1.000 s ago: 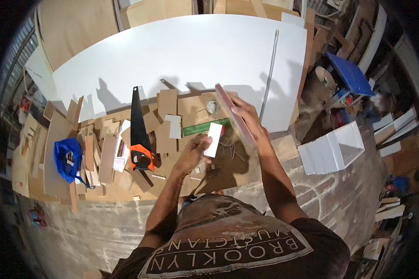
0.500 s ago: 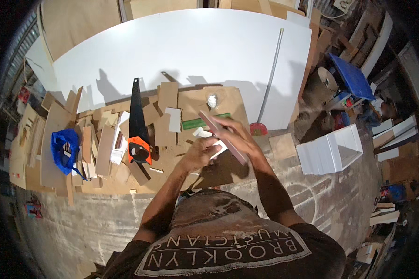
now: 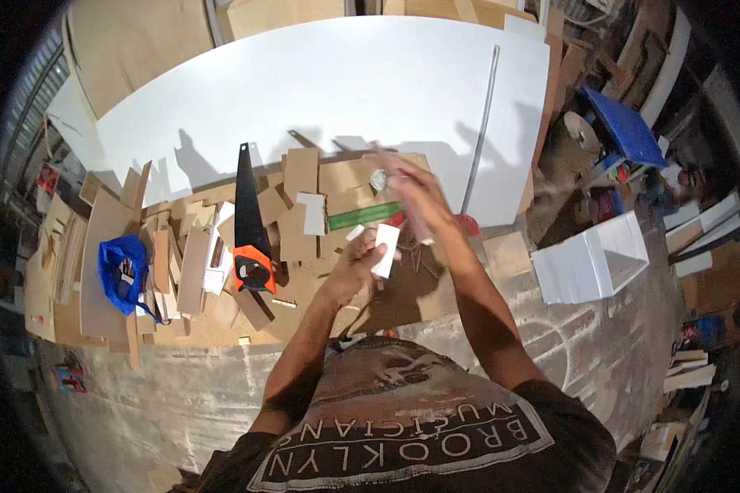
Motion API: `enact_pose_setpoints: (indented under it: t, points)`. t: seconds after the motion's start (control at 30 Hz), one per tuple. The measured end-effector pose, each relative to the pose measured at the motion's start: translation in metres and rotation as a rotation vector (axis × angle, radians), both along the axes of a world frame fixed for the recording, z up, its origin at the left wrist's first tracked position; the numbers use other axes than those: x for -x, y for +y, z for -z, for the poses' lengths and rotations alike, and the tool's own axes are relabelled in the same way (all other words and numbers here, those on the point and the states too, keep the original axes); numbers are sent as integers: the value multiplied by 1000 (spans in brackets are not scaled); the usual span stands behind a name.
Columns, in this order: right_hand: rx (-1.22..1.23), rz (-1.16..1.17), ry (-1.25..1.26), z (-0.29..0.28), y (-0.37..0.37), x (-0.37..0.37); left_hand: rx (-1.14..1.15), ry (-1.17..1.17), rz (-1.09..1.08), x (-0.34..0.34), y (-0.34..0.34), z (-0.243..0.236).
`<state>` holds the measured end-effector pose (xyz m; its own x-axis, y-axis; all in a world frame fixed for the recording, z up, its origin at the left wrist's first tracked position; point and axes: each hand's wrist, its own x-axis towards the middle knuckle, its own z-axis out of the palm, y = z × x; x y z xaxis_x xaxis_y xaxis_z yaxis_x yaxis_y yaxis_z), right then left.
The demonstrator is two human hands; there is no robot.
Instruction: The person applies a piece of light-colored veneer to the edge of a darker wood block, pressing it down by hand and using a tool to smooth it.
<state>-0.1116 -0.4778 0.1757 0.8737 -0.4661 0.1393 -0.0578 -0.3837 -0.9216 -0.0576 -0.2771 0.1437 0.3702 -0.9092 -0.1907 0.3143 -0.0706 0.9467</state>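
A blue bag (image 3: 122, 271) and an orange-handled black handsaw (image 3: 249, 222) are lying well left of the grip, among brown cardboard offcuts (image 3: 191, 267). The left hand (image 3: 349, 267) is pinching a small white rectangular block (image 3: 385, 251). Just right, the right hand (image 3: 415, 193) is closing around a blurred pinkish strip (image 3: 403, 197), above a green ruler (image 3: 364, 217). A grey metal rod (image 3: 481, 123) is lying beyond.

A large white board (image 3: 329, 90) lies flat ahead of you, a thin metal rod (image 3: 481, 123) resting on its right side. To your left, a handsaw with an orange handle (image 3: 249, 226) sits among scattered cardboard pieces (image 3: 189, 263), near a blue bag (image 3: 122, 273). A white box (image 3: 596, 259) stands right.
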Motion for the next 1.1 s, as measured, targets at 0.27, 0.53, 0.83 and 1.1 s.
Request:
enact_pose_setpoints:
  t: [0.27,0.53,0.83,1.1]
  points:
    - [-601,264,-414,68,79,50,242,469,-519,-14,-20,12]
    - [-399,389,-469,69,105,40,338,454,-641,14,-39,8]
    - [-576,435,-635,24,47,2,294,369,-646,-1,-33,3]
    - [-811,383,-362,45,102,23,238,151,-594,7,-11,48]
